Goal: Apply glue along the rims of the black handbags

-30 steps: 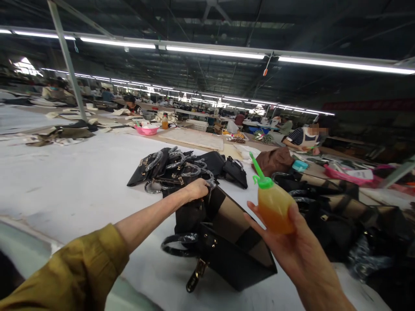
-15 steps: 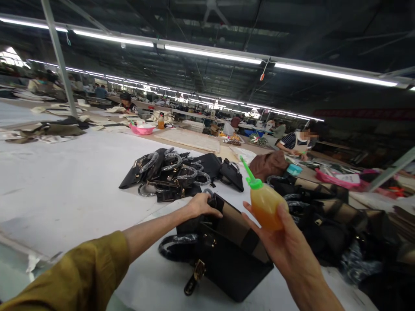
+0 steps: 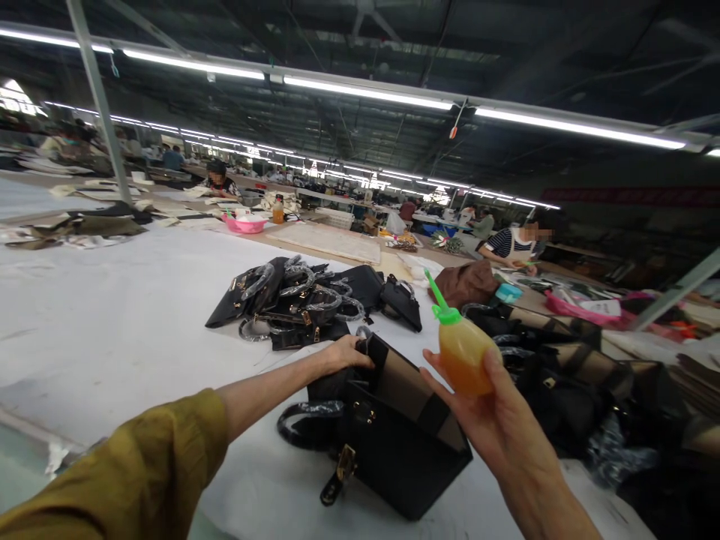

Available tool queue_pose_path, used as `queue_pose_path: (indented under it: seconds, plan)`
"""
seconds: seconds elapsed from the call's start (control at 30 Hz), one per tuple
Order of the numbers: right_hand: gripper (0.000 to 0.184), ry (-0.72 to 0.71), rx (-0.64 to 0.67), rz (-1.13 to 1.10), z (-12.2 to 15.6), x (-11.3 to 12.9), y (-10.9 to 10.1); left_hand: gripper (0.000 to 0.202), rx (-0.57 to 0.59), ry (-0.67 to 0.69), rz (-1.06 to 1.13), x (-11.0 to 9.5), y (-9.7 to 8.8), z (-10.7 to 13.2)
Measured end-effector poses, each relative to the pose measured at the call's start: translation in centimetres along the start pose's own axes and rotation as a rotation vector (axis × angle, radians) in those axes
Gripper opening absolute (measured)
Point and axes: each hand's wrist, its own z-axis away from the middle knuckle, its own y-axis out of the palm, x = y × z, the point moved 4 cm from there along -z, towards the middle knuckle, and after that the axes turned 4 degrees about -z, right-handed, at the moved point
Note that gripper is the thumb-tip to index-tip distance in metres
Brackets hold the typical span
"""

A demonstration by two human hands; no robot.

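A black handbag (image 3: 402,446) lies tilted on the white tabletop, its mouth spread so the tan lining shows. My left hand (image 3: 347,354) grips the bag's far upper edge near a wrapped handle; some of its fingers are hidden behind the edge. In my right hand (image 3: 489,409) is a squeeze bottle (image 3: 466,356) of amber liquid, raised above the bag's right side. Its green nozzle points up and to the left, apart from the bag. A plastic-wrapped handle and a gold buckle strap (image 3: 340,472) hang off the bag's near left side.
Beyond the bag lies a pile of black handbags (image 3: 292,300). More open black bags (image 3: 579,382) crowd the right side. A brown cloth heap (image 3: 464,285), a pink basin (image 3: 244,223) and a jar of amber liquid (image 3: 278,210) stand farther back. A co-worker (image 3: 514,244) is at the far right.
My left hand has shifted slightly left along the bag's edge. The bottle in my right hand has moved a little to the right and tilts slightly more upright.
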Motion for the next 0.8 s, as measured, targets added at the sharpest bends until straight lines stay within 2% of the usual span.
queue_pose_path:
  seconds: [0.1,0.2,0.3,0.37,0.47,0.57,0.67,0.73,0.8]
  plan:
    - [0.045,0.027,0.018,-0.014,0.1,0.5,-0.5,0.020,0.114,0.112,-0.104,-2.5,-0.8,0.9]
    - [0.044,0.054,0.032,-0.026,0.4,1.2,-1.0,0.020,0.139,0.205,-0.301,-6.1,-2.1,1.4]
    - [0.040,0.075,0.033,-0.031,1.1,1.8,-1.7,0.028,0.158,0.195,-0.664,-10.0,-3.2,1.4]
    - [0.036,0.087,0.023,-0.030,1.7,1.9,-2.5,0.024,0.186,0.197,-0.933,-12.5,-3.4,1.5]
    - [0.033,0.100,-0.009,-0.009,2.9,2.0,-4.4,0.014,0.225,0.216,-1.087,-15.2,-2.9,1.7]
    - [0.043,0.052,-0.065,0.116,4.4,2.8,-7.2,0.013,0.302,0.197,-1.183,-15.6,-1.6,1.7]
    - [0.053,-0.002,-0.054,0.394,5.8,4.1,-9.5,0.017,0.495,0.110,-1.227,-14.0,0.1,1.6]
    - [0.056,-0.034,-0.034,0.595,6.6,4.9,-10.3,0.019,0.615,0.060,-1.220,-12.8,1.1,1.3]
    - [0.060,-0.065,-0.046,0.771,7.1,5.6,-10.6,0.018,0.675,0.042,-1.198,-12.0,1.8,0.8]
